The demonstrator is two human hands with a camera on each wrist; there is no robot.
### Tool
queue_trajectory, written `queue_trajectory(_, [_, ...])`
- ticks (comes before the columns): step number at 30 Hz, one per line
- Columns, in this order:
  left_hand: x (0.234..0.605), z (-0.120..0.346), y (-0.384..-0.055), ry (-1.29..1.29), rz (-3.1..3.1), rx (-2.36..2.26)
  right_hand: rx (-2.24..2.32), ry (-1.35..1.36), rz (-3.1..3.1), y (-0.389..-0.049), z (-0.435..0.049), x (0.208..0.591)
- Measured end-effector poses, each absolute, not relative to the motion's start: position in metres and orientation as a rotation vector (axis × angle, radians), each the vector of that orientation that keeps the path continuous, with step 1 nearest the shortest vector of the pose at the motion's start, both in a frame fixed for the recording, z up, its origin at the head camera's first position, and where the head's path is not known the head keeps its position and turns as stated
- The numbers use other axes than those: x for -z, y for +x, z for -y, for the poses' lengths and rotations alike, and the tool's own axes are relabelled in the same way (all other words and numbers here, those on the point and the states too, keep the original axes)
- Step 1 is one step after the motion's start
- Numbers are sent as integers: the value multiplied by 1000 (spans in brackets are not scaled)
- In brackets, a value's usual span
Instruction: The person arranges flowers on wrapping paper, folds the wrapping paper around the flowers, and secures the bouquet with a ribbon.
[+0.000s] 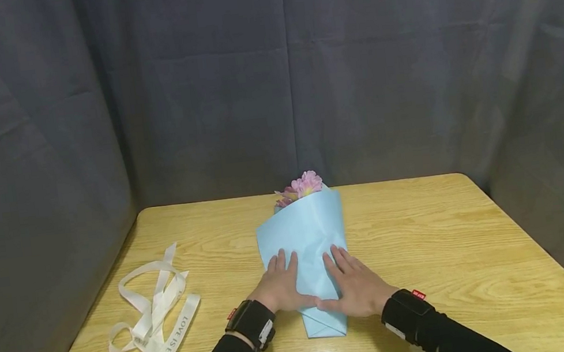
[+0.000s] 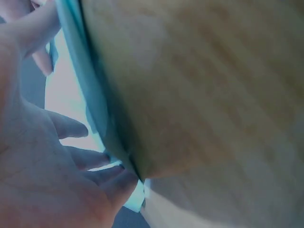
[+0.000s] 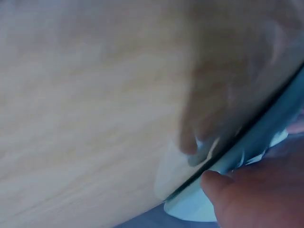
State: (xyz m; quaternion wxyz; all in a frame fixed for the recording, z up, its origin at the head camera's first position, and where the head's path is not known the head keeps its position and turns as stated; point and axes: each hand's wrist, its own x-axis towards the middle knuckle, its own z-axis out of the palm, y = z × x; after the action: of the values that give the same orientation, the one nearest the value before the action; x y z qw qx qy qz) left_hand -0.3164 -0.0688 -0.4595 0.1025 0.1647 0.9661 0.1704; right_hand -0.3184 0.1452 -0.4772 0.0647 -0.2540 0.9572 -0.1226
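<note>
Head view: your left hand [image 1: 281,289] and right hand [image 1: 360,287], fingers spread, seemingly smooth blue paper [image 1: 303,228] around pink flowers [image 1: 307,183]; the next move likely needs snug holding.

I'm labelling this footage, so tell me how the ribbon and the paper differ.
The ribbon is white with printed lettering; the paper is light blue, with no print visible.
The ribbon lies in loose loops; the paper is wrapped around flowers.
The ribbon is untouched; the left hand and right hand rest on the paper.
Both lie on the table.
</note>
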Motion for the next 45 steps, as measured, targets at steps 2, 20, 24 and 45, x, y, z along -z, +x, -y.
queue_trajectory(2, [458, 71, -318, 487, -2838, -491, 387, -738, -2876, -321, -147, 475])
queue_trajectory(20, [467, 71, -323, 329, -3078, -854, 938, -417, -2858, -314, -133, 474])
queue_trajectory(24, [467, 68, -322, 320, -3046, -837, 890, -381, -2875, -309, -128, 474])
queue_trajectory(45, [458, 61, -327, 322, -2977, -580, 670, -442, -2958, -303, -124, 468])
